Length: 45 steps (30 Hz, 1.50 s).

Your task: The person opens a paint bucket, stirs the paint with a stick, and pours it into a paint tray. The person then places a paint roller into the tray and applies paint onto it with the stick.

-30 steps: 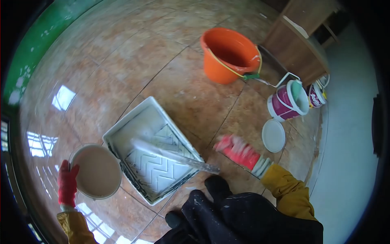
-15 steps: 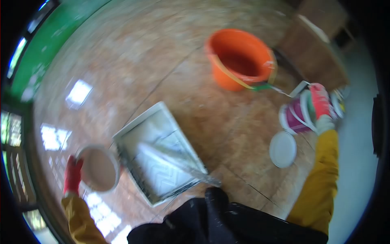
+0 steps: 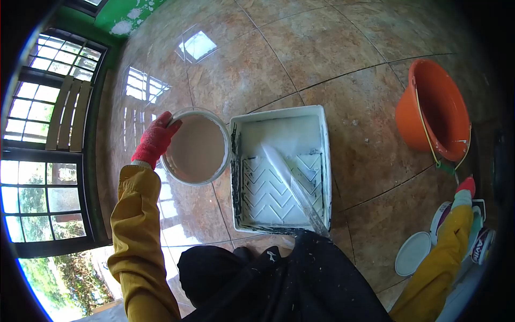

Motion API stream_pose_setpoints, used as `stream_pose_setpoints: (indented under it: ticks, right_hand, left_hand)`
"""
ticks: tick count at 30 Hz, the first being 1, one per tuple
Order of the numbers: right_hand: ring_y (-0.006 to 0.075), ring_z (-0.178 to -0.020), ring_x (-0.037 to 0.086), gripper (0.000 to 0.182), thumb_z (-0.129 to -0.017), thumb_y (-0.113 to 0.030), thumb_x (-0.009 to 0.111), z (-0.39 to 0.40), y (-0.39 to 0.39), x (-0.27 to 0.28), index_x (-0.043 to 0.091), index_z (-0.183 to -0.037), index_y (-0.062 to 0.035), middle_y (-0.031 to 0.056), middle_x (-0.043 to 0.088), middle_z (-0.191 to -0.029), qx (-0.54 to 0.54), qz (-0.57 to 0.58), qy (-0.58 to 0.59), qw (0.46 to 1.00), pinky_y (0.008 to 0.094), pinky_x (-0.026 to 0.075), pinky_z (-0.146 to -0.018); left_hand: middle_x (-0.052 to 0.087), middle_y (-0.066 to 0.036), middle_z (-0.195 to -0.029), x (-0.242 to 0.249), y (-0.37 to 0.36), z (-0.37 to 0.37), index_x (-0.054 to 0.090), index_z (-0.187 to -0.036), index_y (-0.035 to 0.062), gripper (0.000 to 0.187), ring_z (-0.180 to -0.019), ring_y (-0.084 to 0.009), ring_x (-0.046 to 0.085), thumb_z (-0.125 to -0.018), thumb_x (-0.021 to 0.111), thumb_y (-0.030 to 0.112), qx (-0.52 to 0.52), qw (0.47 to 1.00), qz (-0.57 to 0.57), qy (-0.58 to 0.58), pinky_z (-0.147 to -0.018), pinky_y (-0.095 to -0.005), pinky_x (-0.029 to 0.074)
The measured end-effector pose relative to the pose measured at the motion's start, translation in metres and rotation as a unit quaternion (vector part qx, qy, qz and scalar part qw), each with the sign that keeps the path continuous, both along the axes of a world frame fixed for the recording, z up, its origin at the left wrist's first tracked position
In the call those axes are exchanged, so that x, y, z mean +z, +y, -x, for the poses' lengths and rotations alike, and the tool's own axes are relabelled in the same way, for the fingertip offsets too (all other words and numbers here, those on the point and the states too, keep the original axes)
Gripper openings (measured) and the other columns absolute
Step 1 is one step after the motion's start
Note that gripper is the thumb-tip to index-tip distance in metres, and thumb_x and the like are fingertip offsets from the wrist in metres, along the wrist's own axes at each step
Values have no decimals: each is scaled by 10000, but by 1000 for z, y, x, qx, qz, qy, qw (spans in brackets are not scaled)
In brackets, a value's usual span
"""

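Left hand (image 3: 154, 141) closed on tub rim (image 3: 194, 183); right hand (image 3: 466, 187), grip unclear

One tray (image 3: 256, 196), one stick (image 3: 292, 185), one tub (image 3: 198, 110), one orange bucket (image 3: 412, 122), one lid (image 3: 413, 254) — and two printed pails (image 3: 481, 246).

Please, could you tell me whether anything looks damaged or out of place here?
Yes. A whitish stick lies slantwise across the tray, its near end sticking out past the edge, where it could perhaps drip. Also, the green wall has pale patches, as if its paint had peeled.
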State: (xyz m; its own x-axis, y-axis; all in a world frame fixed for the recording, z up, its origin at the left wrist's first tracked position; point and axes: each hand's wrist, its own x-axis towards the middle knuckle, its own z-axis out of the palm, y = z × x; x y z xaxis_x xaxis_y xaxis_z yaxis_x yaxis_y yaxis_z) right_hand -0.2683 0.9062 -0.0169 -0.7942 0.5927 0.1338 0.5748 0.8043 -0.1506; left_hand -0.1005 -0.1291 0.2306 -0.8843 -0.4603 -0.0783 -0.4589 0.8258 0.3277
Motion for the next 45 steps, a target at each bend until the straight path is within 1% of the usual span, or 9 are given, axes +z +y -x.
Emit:
stream_pose_setpoints:
  ticks: [9,14,17,18,22,26,40,43,45]
  right_hand:
    - [209,-932,627,537,-975,-483,315,-56,-158,-9,650,-957,-63,106,675,-938,-91,196,64,974,322,483,-758]
    - [147,-1142,548,604,-997,-522,278,-44,-181,0,607,-1187,-52,91,634,-1164,-228,498,282,788,266,423,-918]
    - [150,-1298,421,486,-1014,-358,327,-46,-134,-50,484,-1336,-29,93,550,-1315,-188,403,181,877,266,322,-1044]
    - [199,-1281,447,460,-988,-305,360,-51,-144,-33,491,-1322,-18,122,545,-1315,-72,62,-62,994,298,345,-1035]
    - [301,-1047,581,349,-906,-301,477,-37,-105,-38,615,-1141,-83,147,633,-1116,41,-50,-77,995,387,463,-862]
    - [309,-912,677,309,-876,-311,486,9,-42,-44,734,-892,-128,135,699,-971,169,-299,-330,879,408,541,-769]
    - [329,-1071,598,313,-926,-165,548,-168,-225,70,575,-1154,49,195,623,-1132,139,-188,73,970,343,466,-942]
    - [233,-1170,524,377,-935,-114,513,-207,-249,103,459,-1272,46,159,543,-1262,164,462,373,788,348,418,-997]
    - [235,-1118,530,340,-938,-121,504,-237,-262,127,472,-1235,42,157,544,-1217,165,541,397,723,370,427,-973]
  left_hand:
    - [580,-142,-1155,-37,-78,2,505,-1228,-1,388,-1053,-219,530,-928,573,236,-52,998,-30,-15,-907,-332,413]
    - [454,-146,-1407,-57,-110,-5,375,-1387,-42,611,-1305,-215,417,-912,612,262,58,989,-133,31,-1066,-305,322]
    - [449,-143,-1412,-62,-109,2,367,-1389,-46,635,-1307,-214,416,-906,621,280,57,988,-139,23,-1069,-311,322]
    - [461,-145,-1402,-55,-105,3,372,-1388,-41,631,-1296,-221,432,-907,619,284,54,992,-112,4,-1060,-318,334]
    - [635,-82,-1023,-22,-51,-1,565,-1156,16,429,-877,-170,588,-948,524,389,-9,998,-49,-31,-834,-332,468]
    - [637,-159,-1116,14,4,12,562,-1188,26,482,-1026,-293,592,-896,595,407,35,993,13,-108,-895,-370,444]
    - [649,-111,-938,-14,-28,-6,573,-1154,60,440,-770,-197,595,-879,602,402,27,999,-27,28,-740,-330,480]
    - [650,-119,-942,-16,-35,-6,570,-1161,62,447,-770,-207,601,-876,602,405,11,999,-23,23,-740,-337,482]
    - [652,-124,-950,-12,-35,-3,567,-1168,63,456,-779,-214,607,-875,601,410,-10,1000,-15,23,-743,-341,483]
